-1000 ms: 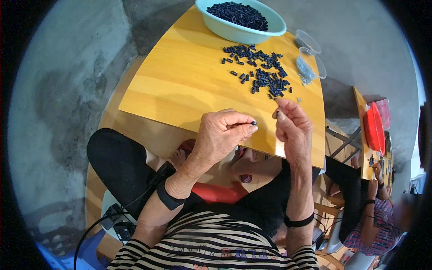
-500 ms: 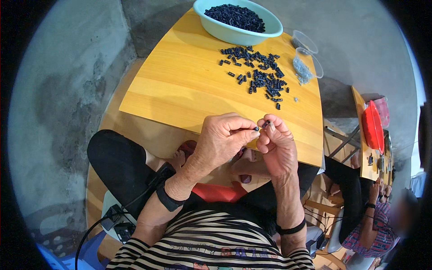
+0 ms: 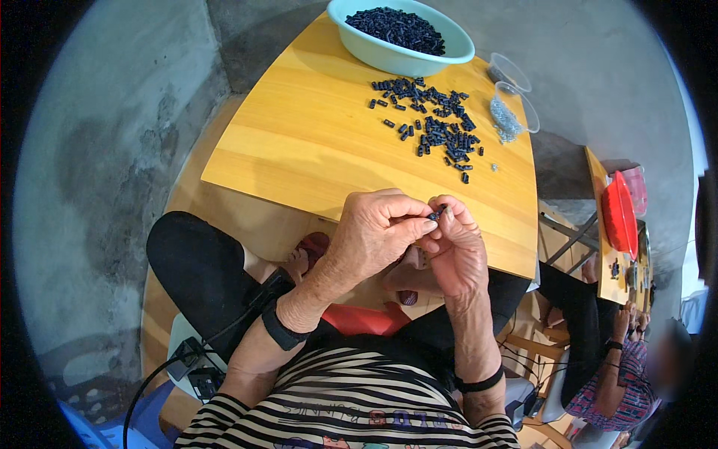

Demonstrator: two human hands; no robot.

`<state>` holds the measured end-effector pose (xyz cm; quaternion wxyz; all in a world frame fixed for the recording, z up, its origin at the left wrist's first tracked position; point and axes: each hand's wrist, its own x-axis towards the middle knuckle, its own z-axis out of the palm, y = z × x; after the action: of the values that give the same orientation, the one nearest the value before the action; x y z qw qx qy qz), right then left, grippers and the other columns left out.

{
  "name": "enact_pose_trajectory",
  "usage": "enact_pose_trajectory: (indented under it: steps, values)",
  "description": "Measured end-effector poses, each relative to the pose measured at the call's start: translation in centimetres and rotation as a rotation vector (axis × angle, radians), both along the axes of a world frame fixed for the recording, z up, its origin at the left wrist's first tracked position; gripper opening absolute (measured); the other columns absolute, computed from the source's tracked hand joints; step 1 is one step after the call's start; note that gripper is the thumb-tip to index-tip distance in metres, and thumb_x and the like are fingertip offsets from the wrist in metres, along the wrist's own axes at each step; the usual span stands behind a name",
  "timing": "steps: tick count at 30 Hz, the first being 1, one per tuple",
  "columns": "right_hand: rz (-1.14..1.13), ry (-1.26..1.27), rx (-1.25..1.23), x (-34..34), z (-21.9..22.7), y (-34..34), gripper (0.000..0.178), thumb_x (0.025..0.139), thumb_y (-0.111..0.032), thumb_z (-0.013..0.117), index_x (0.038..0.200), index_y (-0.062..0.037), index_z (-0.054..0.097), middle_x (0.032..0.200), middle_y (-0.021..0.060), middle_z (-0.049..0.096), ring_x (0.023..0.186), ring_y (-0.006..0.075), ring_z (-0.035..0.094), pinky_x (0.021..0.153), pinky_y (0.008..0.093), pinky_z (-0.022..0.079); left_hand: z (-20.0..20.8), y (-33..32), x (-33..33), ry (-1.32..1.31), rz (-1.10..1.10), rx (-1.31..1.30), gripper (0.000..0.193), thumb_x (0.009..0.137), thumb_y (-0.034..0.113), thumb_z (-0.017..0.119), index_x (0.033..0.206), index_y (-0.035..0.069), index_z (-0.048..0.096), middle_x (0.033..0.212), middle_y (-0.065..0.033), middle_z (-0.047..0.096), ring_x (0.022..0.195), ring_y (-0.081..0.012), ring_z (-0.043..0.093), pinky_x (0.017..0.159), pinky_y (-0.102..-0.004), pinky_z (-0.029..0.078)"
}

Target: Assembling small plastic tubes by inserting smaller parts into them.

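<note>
Just past the table's near edge, my left hand (image 3: 372, 230) and my right hand (image 3: 459, 251) meet fingertip to fingertip. Small black plastic pieces (image 3: 441, 210) are pinched between them, one in the fingers of each hand, now touching or nearly so. My fingertips partly cover both, so how they fit together cannot be seen. Beyond my hands, a loose pile of similar black plastic pieces (image 3: 447, 139) lies spread on the yellow wooden table (image 3: 299, 142).
At the table's far end stands a light blue basin (image 3: 400, 63) full of black pieces. Two clear plastic cups (image 3: 516, 112) lie near the right edge, one spilling small silvery parts. To the right, another person (image 3: 617, 382) sits at a table with a red basin (image 3: 619, 217).
My left hand has moved slightly right, bringing its black piece up against the one in my right fingers. The pieces on the table keep their arrangement.
</note>
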<state>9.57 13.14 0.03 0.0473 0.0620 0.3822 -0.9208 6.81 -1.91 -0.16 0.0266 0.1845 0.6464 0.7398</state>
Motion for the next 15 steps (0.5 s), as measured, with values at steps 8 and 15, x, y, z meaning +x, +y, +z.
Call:
enact_pose_trajectory:
  steps: [8,15]
  values:
    - [-0.007,0.000,0.008,0.10,-0.43,0.07,0.017,0.087,-0.010,0.064,0.103,-0.0025,0.065,0.083,0.0034,0.065,0.068,0.0087,0.056,0.056,0.0210,0.043,0.08,0.07,0.04,0.023,-0.002,0.006,0.009,0.079,-0.001,0.068,0.087,-0.005,0.068,0.076,-0.0102,0.066,0.067,-0.0139,0.067,0.057,-0.0246,0.053]
    - [-0.088,0.011,0.117,0.26,-0.45,-0.29,0.015,0.087,-0.009,0.065,0.101,-0.0023,0.066,0.082,0.0028,0.065,0.065,0.0077,0.054,0.058,0.0216,0.044,-0.21,0.08,-0.05,0.060,0.009,-0.069,0.011,0.078,0.001,0.072,0.088,-0.003,0.069,0.077,-0.0072,0.066,0.068,-0.0099,0.063,0.059,-0.0225,0.051]
